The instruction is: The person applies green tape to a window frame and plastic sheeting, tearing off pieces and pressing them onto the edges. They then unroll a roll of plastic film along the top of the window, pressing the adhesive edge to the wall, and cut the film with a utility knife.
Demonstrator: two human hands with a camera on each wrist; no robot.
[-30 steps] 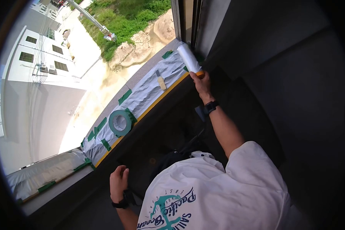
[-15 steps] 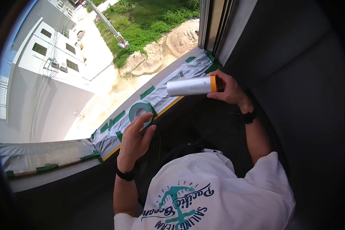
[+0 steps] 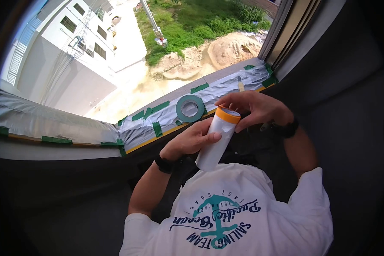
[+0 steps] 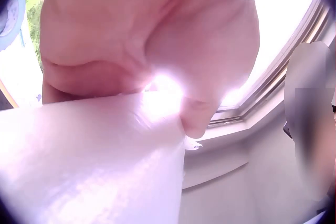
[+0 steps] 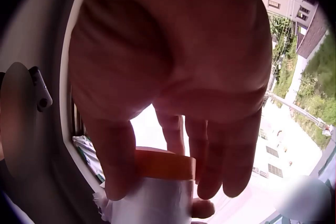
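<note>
A roll of masking film, white with an orange tape band at its upper end, is held tilted in front of the chest. My left hand grips the white body from the left, thumb across its front. At the banded end, my right hand holds the rim between thumb and fingertips. The right wrist view shows its thumb beside the orange band and its fingers around the other side. In the left wrist view, the film fills the lower left below the palm, a loose scrap at its edge.
Beyond the hands runs a window sill covered in film, fixed with green tape strips. A green tape roll and a putty knife lie on it. Outside, the ground lies far below. The window frame stands right.
The right hand has brought the masking film roll from the sill's right end to the chest. My left hand has come up and taken hold of its body. The roll has turned band-end up.
</note>
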